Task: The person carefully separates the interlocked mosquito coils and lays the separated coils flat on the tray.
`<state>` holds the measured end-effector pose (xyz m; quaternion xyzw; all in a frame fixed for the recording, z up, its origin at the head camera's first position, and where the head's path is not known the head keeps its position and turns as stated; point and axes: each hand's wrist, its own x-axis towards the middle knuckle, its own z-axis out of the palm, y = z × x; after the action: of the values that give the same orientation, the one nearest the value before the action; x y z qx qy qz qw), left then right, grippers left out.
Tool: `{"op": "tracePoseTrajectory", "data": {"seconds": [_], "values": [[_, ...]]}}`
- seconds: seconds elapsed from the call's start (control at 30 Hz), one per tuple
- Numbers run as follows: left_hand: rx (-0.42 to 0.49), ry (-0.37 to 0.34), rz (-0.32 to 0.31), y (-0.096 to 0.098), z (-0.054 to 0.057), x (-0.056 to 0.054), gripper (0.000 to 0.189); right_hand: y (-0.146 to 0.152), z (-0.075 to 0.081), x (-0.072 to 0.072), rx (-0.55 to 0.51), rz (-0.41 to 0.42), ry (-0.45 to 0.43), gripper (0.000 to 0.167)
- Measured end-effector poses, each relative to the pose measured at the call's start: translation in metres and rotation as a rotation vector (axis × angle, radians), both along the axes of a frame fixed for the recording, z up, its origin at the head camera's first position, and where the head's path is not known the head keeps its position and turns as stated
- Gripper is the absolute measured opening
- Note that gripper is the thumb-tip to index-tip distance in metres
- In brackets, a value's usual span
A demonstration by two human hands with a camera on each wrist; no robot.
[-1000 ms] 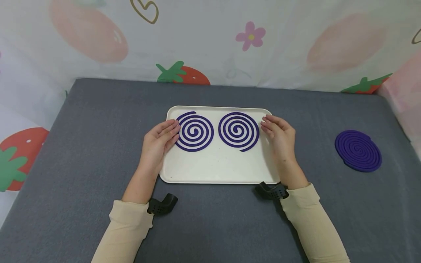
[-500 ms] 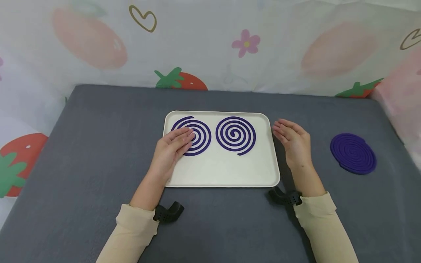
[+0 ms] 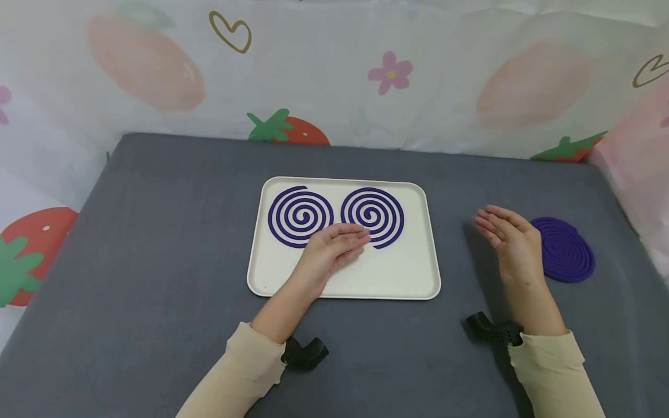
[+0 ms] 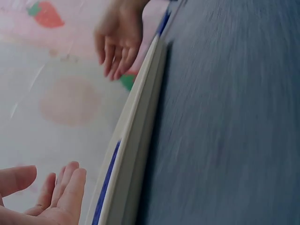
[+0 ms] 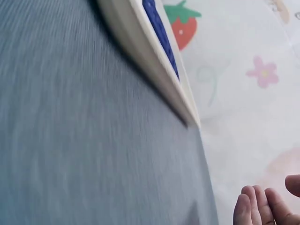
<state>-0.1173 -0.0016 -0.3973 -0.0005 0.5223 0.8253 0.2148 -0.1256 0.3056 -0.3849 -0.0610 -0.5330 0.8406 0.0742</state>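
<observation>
The left hand (image 3: 331, 249) lies flat, fingers straight, on the cream tray (image 3: 413, 278) mid-bench, just below two purple spiral coils (image 3: 300, 216). The right hand (image 3: 509, 241) hovers, fingers relaxed and holding nothing, beside the stacked coil (image 3: 569, 255) near the bench's right edge.

Cream long sleeves (image 3: 245, 371), black wrist mounts (image 3: 305, 353)

The cream plastic tray (image 3: 418, 278) looks smooth and a bit shiny. The purple spiral coils (image 3: 300, 216) look dull and chalky. The grey table cloth (image 3: 157, 232) looks soft and matt.
</observation>
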Motion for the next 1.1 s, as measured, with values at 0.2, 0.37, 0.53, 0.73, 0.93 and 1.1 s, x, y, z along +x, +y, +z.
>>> {"op": "tracePoseTrajectory", "data": {"seconds": [0.2,0.37,0.53,0.73,0.93,1.1], "values": [[0.018,-0.003,-0.109,0.038,-0.002,0.007,0.032,0.028,0.001,0.007,-0.073,-0.022,0.004,0.014],[0.044,-0.025,-0.189,0.069,0.000,0.015,0.031,0.048,0.000,0.015,-0.173,-0.059,-0.003,0.016],[0.040,-0.049,-0.268,0.096,-0.001,0.021,0.029,0.063,-0.002,0.022,-0.217,-0.115,-0.007,0.016],[-0.010,-0.084,-0.309,0.120,-0.005,0.025,0.027,0.072,-0.005,0.028,-0.253,-0.189,0.002,0.016],[0.006,-0.132,-0.266,0.140,-0.001,0.027,0.029,0.077,-0.004,0.032,-0.320,-0.226,0.009,0.017],[0.028,-0.224,-0.179,0.163,-0.005,0.024,0.027,0.088,0.000,0.031,-0.350,-0.281,-0.014,0.017]]}}
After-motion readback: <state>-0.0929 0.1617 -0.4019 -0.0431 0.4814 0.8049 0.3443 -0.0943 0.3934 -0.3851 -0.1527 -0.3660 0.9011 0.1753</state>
